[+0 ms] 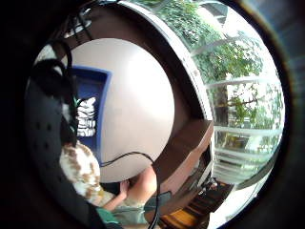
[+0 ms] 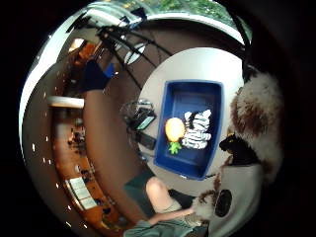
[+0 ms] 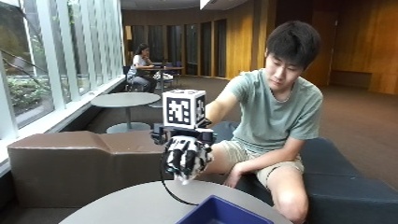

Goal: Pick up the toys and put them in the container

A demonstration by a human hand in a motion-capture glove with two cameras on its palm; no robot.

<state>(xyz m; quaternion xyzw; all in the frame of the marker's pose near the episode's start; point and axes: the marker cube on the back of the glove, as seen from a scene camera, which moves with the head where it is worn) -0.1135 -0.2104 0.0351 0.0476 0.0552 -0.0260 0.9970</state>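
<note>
My gloved right hand [image 3: 185, 157] hangs above the round grey table [image 3: 124, 205], fingers curled downward round a fluffy brown and white plush toy [image 2: 256, 116] that fills the edge of both palm views [image 1: 81, 169]. Only a white tip of the plush [image 3: 185, 179] shows under the fingers from outside. Below and beside the hand sits a blue container [image 2: 190, 94], its corner [image 3: 217, 213] at the table's near edge. Inside it lie a striped zebra plush [image 2: 197, 129] and an orange fruit toy with green leaves [image 2: 174, 131]. The little finger side view also shows the zebra [image 1: 86, 117].
A brown padded bench [image 3: 74, 161] stands behind the table along the windows. The person sits on a dark sofa [image 3: 348, 186], bare left hand [image 3: 235, 178] resting by the knee. A second round table [image 3: 124, 99] stands farther back.
</note>
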